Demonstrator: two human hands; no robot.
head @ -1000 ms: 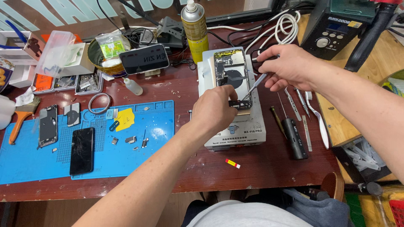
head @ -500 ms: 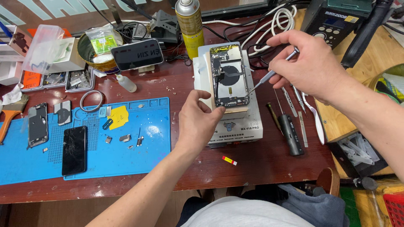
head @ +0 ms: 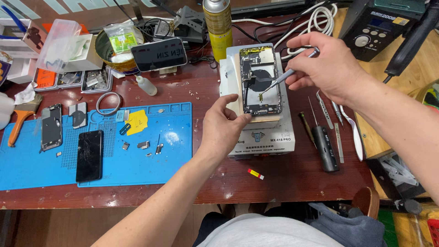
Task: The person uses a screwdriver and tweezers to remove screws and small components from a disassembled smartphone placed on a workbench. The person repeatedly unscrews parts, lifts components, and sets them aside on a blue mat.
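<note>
1. Opened phone point(head: 260, 80): back cover off, circular coil and circuit parts showing, lying flat on a white heating pad point(head: 256, 132) at the middle of a dark red table point(head: 292, 178).
2. Left hand point(head: 224, 126): at the near left corner of the phone, thumb and fingers curled against its edge and the pad top, bracing it; nothing lifted.
3. Right hand point(head: 327, 66): raised over the right side of the phone, fingers pinched shut on thin metal tweezers point(head: 281, 77), whose tips point down and left onto the middle of the phone.
4. Blue work mat point(head: 105, 169): left of the pad, on the near half of the table. On it lie 1 black phone screen point(head: 89, 155), a phone frame point(head: 51, 126) further left, a yellow sticky sheet point(head: 136, 121) and several small metal parts.
5. Spare tools: a black-handled screwdriver point(head: 325, 148) and more tweezers point(head: 324, 110) lie in a row just right of the pad.
6. Yellow spray can point(head: 217, 25): upright, just beyond the far edge of the pad.
7. Dark phone point(head: 158, 54): propped on its long edge, far left of the pad, with a small white dropper bottle point(head: 146, 85) lying in front of it.
8. Soldering station point(head: 379, 25): dark box with a dial, far right, a coil of white cable point(head: 320, 20) to its left.
9. Orange-handled brush point(head: 16, 126): at the left edge of the mat.
10. Small red and yellow strip point(head: 255, 174): on the bare table, near side of the pad.
</note>
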